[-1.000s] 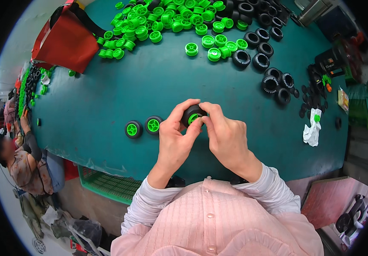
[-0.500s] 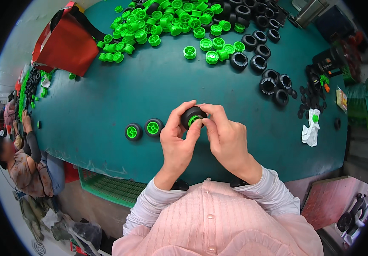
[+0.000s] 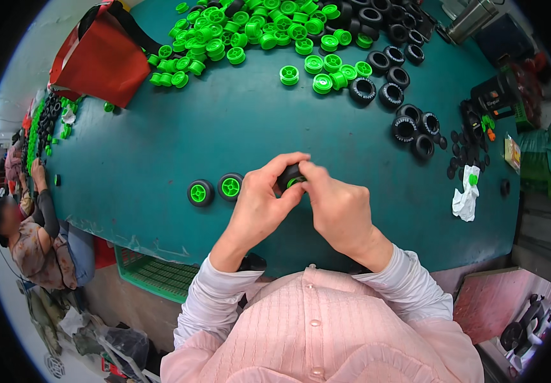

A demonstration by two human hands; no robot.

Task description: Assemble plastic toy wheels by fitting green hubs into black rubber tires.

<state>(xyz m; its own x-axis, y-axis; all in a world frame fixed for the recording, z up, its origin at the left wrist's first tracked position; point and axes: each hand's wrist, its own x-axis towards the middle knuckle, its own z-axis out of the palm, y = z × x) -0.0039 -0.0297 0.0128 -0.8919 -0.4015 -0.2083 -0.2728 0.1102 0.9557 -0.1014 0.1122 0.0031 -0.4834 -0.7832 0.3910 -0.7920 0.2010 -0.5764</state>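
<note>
Above the near middle of the table, both my hands close around a small toy wheel (image 3: 292,177), a black tyre with a bright green rim showing inside it. My left hand (image 3: 264,199) grips the tyre from the left, its thumb on the near side by the rim. My right hand (image 3: 342,207) has its bent fingers on the wheel's right side; its fingertips are slightly blurred. Much of the wheel is hidden behind the fingers. Just left of my hands, two wheels with green rims in black tyres, one farther left (image 3: 200,193) and one nearer (image 3: 230,186), rest on the table.
Green rims (image 3: 250,29) pile up at the far side, beside loose black tyres (image 3: 391,95). A red bag (image 3: 99,60) stands far left. Crumpled white paper (image 3: 465,198) and small black discs lie right. Another person (image 3: 42,249) works at the left; a green crate (image 3: 154,274) sits below the table edge.
The fingers of my right hand have curled over the wheel, and my left hand has turned, with its forearm shifted left. The wheel stays between my hands, now more covered.
</note>
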